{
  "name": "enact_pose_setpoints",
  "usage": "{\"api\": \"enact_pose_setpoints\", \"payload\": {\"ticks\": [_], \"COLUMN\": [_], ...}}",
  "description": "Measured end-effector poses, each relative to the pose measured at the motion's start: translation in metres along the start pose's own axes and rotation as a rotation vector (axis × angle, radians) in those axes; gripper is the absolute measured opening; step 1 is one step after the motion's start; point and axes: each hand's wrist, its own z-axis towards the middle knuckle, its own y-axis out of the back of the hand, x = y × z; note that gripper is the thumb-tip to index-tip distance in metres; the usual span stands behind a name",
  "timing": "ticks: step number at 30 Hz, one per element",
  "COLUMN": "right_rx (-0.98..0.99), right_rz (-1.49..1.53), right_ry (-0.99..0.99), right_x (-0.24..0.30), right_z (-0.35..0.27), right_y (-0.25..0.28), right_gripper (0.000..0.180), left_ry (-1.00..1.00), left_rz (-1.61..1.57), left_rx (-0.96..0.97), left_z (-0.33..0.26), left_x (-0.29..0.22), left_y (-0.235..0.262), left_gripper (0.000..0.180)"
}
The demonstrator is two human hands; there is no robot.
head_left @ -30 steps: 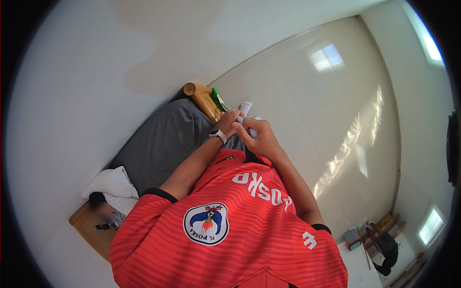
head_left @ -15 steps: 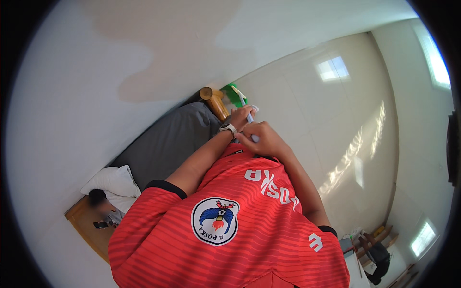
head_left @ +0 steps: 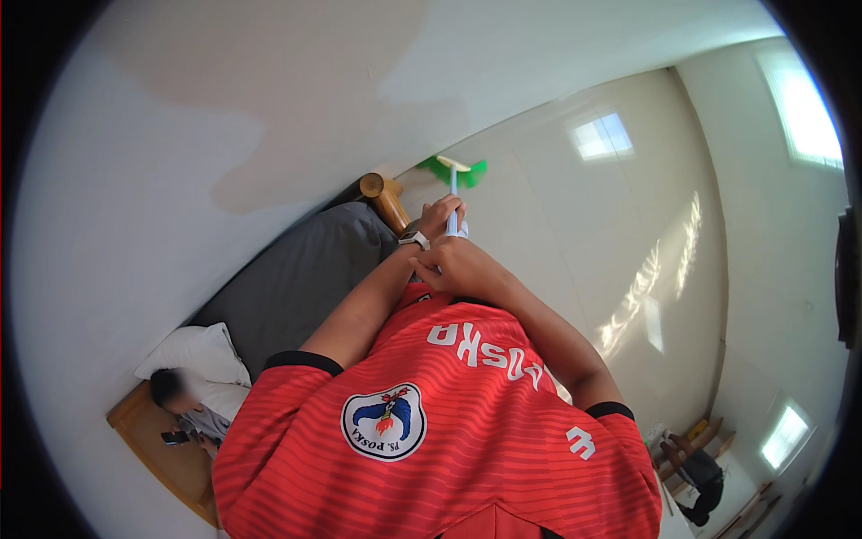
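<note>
A broom with green bristles [head_left: 470, 172] and a pale blue-white handle [head_left: 454, 184] reaches away from me, its head on the floor close to the wall. My left hand [head_left: 438, 217], with a white-strapped watch [head_left: 415, 239] on the wrist, is closed around the handle. Nearer my body, my right hand [head_left: 460, 263] wraps the handle's upper part, its thumb pointing left. The handle's top end is hidden by that hand. The bristles look slightly smeared by motion.
Left of the broom stands a bed with a wooden post [head_left: 384, 199], a dark grey mattress [head_left: 296, 260] and a white pillow [head_left: 197, 352]. A person with a phone [head_left: 175, 437] is at its far-left end. Shiny tiled floor [head_left: 566, 242] stretches right. Furniture [head_left: 696, 467] stands lower right.
The broom head has swung right, away from the bed post, and the handle now stands straighter in view. Both hands have kept their grip. The whole view has shifted slightly.
</note>
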Motion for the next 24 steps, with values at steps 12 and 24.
{"api": "enact_pose_setpoints", "payload": {"ticks": [12, 24], "right_rx": [-0.339, -0.039], "right_rz": [0.223, 0.247], "right_ry": [-0.189, -0.064], "right_x": [0.061, -0.005], "right_z": [-0.043, -0.01], "right_y": [0.073, 0.002], "right_gripper": [0.021, 0.028], "left_ry": [0.091, -0.122], "left_rz": [-0.051, -0.303], "left_rx": [-0.271, -0.5], "left_z": [0.004, -0.017], "left_x": [-0.082, -0.025], "left_y": [0.011, -0.019], "left_gripper": [0.028, 0.029]}}
